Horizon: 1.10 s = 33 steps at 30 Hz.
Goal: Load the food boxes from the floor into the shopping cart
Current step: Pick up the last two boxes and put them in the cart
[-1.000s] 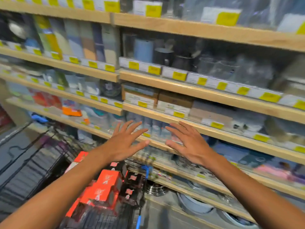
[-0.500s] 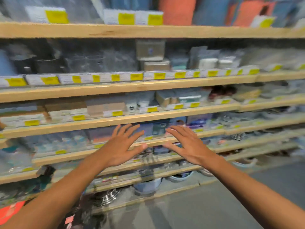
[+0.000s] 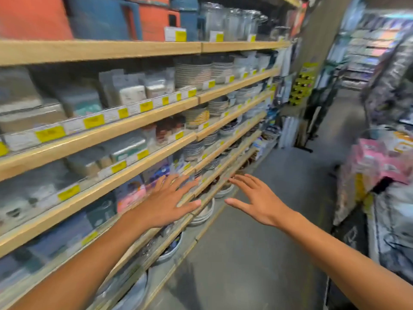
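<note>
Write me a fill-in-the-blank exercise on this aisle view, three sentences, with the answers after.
1. Both hands, the left hand and the right hand, are held out with fingers spread and hold ____.
2. The price labels along the wooden shelves are white and ____.
3. The stacked striped bowls stand on a shelf to the ____ of the person.

Missing words: nothing; yellow; left

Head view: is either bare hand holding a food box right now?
No, the left hand and right hand are both spread open and empty before the wooden shelves.
</note>
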Tool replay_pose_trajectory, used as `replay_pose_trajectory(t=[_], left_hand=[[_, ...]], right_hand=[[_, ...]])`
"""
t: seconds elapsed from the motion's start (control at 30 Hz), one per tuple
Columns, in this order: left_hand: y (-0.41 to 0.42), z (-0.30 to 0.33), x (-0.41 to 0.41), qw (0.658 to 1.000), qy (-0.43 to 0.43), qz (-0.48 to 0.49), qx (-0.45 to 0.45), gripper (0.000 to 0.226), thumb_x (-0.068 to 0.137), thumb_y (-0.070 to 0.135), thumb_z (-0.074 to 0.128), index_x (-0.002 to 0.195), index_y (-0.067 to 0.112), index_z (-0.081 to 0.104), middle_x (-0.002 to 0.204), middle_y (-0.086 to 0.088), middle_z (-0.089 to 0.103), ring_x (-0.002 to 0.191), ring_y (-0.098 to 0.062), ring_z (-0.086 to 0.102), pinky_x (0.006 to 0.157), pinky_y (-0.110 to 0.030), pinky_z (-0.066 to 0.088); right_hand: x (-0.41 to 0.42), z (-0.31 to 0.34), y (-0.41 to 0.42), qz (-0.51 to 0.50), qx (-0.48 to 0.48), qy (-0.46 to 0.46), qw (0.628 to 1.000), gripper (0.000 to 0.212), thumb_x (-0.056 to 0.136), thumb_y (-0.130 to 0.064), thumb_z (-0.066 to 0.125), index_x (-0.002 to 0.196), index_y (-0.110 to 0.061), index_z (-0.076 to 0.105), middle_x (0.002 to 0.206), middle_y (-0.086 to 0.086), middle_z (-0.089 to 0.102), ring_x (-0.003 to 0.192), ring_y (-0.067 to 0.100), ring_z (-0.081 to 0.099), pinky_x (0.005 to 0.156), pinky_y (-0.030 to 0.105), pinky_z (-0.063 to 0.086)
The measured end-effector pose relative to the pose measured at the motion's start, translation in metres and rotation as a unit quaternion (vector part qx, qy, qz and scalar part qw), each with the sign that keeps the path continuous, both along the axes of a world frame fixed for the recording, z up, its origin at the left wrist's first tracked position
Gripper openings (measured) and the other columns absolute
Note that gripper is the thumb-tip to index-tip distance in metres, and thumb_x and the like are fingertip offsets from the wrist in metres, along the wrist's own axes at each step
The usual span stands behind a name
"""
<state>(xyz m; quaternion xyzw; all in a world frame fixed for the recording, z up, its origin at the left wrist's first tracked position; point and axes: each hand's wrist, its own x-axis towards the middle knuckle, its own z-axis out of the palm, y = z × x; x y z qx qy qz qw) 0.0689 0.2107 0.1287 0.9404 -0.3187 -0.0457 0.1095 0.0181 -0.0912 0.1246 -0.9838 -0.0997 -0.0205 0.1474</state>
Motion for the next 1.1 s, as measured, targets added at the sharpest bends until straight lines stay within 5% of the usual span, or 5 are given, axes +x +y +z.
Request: replay_pose_trajectory(t=[0.43, 0.97, 1.1], left_hand=[[-0.179, -0.021, 0.076, 0.977, 0.006, -0.213, 0.007, 0.099, 0.073, 0.095, -0.003, 0.157, 0.046, 0.013, 0.168, 0.012, 0.005, 0.155, -0.015, 0.000, 0.126, -0.045, -0.002], [-0.422, -0.038, 0.187, 0.969, 0.001, -0.243, -0.041, 0.083, 0.087, 0.084, 0.014, 0.158, 0.041, 0.021, 0.167, 0.015, 0.012, 0.154, -0.011, 0.008, 0.126, -0.039, 0.007], [-0.460, -0.054, 0.216, 0.969, 0.001, -0.243, -0.049, 0.075, 0.093, 0.078, 0.022, 0.158, 0.041, 0.019, 0.167, 0.018, 0.008, 0.155, -0.008, 0.004, 0.122, -0.031, -0.002]], right_hand=[[-0.054, -0.026, -0.142, -0.227, 0.011, -0.012, 0.974, 0.094, 0.084, -0.088, 0.025, 0.158, -0.030, 0.029, 0.164, -0.008, 0.027, 0.153, 0.018, 0.017, 0.126, 0.035, 0.013], [0.022, -0.040, -0.362, -0.292, 0.050, -0.033, 0.955, 0.078, 0.094, -0.074, 0.040, 0.159, -0.032, 0.026, 0.164, -0.011, 0.023, 0.152, 0.011, 0.016, 0.122, 0.033, 0.016], [0.048, -0.044, -0.400, -0.298, 0.065, -0.045, 0.951, 0.074, 0.095, -0.071, 0.042, 0.158, -0.033, 0.027, 0.164, -0.012, 0.025, 0.151, 0.010, 0.017, 0.122, 0.032, 0.017]])
